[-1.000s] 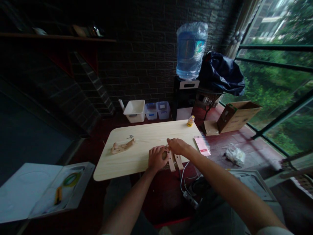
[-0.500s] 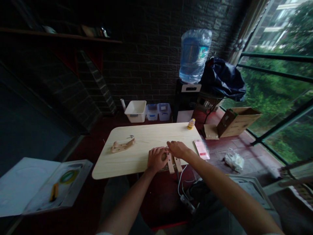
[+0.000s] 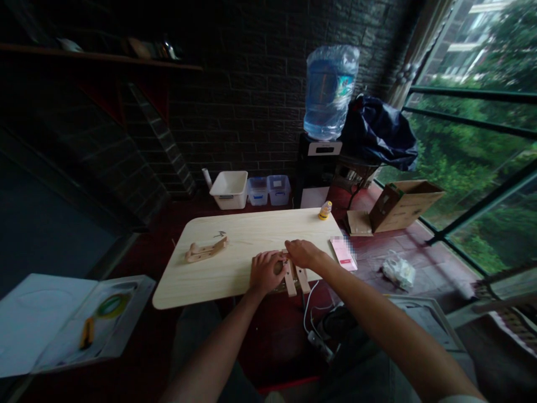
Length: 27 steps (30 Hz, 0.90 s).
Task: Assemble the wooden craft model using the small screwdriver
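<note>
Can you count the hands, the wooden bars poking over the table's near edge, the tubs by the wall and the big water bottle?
Left hand and right hand: 2
Wooden bars: 2
Tubs: 3
Water bottle: 1
Total: 8

Dark brick wall [image 3: 251,112], reddish floor [image 3: 277,358], bright window [image 3: 482,134] right.

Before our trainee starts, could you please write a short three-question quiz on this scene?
1. True or false: the two hands are far apart, at opposite ends of the table.
2. Which stands on the table near its far right corner?
A) large water jug
B) small yellow-based container
C) cardboard box
3. Fill in: the open white case lies to the person's ____ of the table.

Key:
1. False: the left hand and right hand are close together at the wooden pieces.
2. B
3. left
</note>
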Available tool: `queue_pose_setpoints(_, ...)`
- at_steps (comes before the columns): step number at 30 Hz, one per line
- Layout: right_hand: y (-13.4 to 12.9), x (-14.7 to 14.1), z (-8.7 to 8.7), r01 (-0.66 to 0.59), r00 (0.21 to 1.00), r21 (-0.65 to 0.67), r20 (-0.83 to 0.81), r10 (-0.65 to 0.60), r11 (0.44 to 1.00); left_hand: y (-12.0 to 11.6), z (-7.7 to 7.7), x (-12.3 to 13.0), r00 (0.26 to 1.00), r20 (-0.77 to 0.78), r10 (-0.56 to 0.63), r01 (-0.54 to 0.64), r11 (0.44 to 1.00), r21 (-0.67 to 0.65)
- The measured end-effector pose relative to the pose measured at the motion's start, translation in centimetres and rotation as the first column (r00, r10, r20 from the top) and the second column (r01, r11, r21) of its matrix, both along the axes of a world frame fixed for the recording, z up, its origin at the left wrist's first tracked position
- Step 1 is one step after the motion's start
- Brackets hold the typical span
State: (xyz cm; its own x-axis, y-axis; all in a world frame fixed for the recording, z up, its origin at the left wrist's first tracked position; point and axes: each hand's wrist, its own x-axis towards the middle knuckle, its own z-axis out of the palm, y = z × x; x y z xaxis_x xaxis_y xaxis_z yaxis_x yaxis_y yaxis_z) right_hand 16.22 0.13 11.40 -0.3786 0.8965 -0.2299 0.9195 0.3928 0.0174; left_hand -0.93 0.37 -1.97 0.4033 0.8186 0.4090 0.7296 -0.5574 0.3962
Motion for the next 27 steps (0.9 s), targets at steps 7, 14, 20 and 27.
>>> queue_pose_setpoints(7,-0.2,0.2,0.1,0.029,0.998,-0.026,-0.047,-0.03,0.999,0.1,-0.2,0.1,1.0,0.007,-0.006,0.006,1.0,0.006)
queue_pose_setpoints(14,-0.8,0.9,0.9,-0.006,0.998,-0.05,-0.062,0.003,0.999,-0.1,-0.1,0.1,1.0,0.001,0.0,0.0,1.0,-0.013)
queue_pose_setpoints(20,-0.8,0.7,0.4,-0.004,0.996,-0.025,-0.089,0.001,1.0,-0.1,0.0,0.0,1.0,0.019,-0.002,0.002,1.0,0.011)
queue_pose_setpoints(27,-0.7,-0.2,0.9,0.056,0.997,-0.027,-0.049,-0.058,0.998,-0.3,0.2,-0.1,1.0,0.016,0.001,-0.001,1.0,0.003)
